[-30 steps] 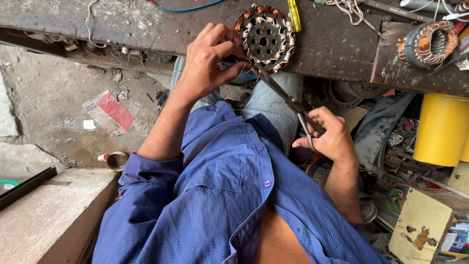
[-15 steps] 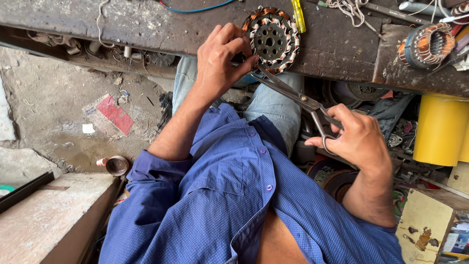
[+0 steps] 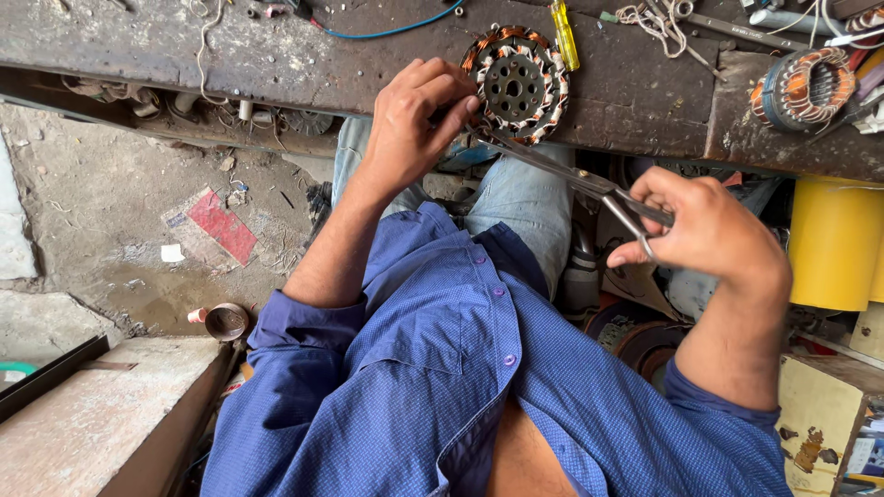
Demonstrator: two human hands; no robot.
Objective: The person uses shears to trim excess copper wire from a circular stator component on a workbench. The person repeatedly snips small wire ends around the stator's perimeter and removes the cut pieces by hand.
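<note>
A round motor stator (image 3: 516,85) with copper windings lies at the near edge of a dark, worn workbench (image 3: 276,46). My left hand (image 3: 414,115) rests against the stator's left side, fingers pinched at its rim. My right hand (image 3: 704,230) grips the handles of long metal scissors (image 3: 562,170), whose blades reach up and left to the stator's lower edge, just by my left fingertips. I wear a blue shirt and jeans.
A second wound stator (image 3: 801,87) sits at the bench's right. A yellow-handled screwdriver (image 3: 564,35), a blue wire (image 3: 396,28) and string lie on the bench. A yellow cylinder (image 3: 833,244) stands at right. A small cup (image 3: 226,322) and red paper (image 3: 221,225) lie on the dirt floor.
The view has drifted right, so the stator and both hands sit further right. My right hand moved up and right with the scissors, whose blades now reach the stator's lower edge.
</note>
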